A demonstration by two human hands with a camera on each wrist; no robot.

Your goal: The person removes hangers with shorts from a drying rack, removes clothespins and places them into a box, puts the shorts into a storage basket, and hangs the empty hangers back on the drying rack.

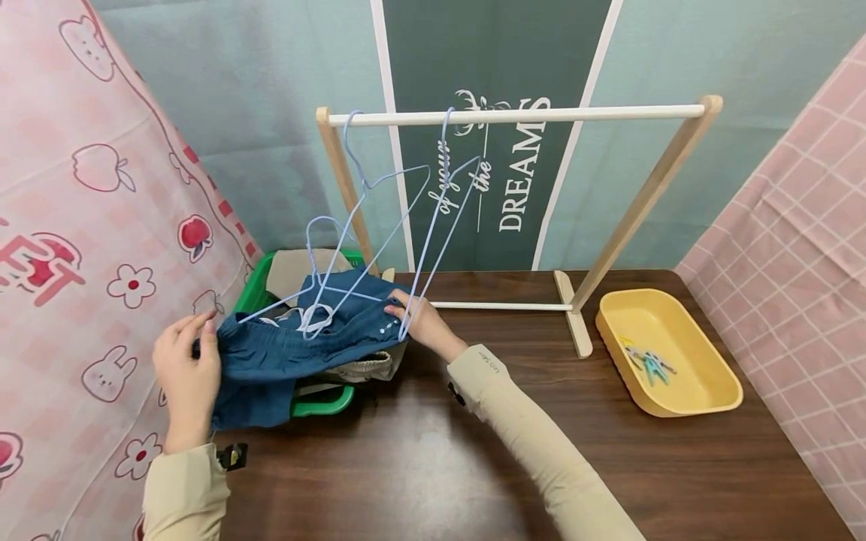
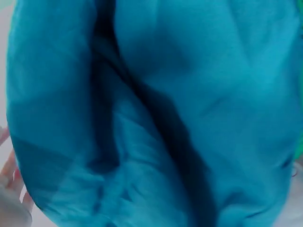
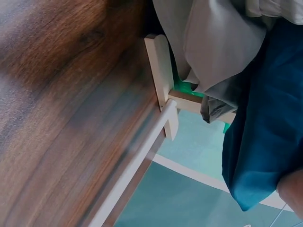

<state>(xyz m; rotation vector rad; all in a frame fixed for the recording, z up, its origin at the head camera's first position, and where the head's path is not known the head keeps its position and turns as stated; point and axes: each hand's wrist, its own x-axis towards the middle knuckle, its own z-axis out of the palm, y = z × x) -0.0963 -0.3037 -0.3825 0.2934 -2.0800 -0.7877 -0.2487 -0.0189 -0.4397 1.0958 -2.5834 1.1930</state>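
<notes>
A pair of dark blue shorts with a white drawstring is stretched between both hands over a green basket. My left hand pinches the left end of the waistband. At the other end, the right hand grips the waistband between thumb and fingers. A light-blue hanger sits at the waist opening, its arms reaching toward both hands and its hook upward. In the left wrist view, blue cloth fills most of the picture. A bit of the right hand shows beside the shorts in the right wrist view.
Two more light-blue hangers hang from the white rail of a wooden rack, in front of the shorts and right hand. Grey-beige clothes fill the basket. A yellow tray with several clothespins stands at right on the brown table.
</notes>
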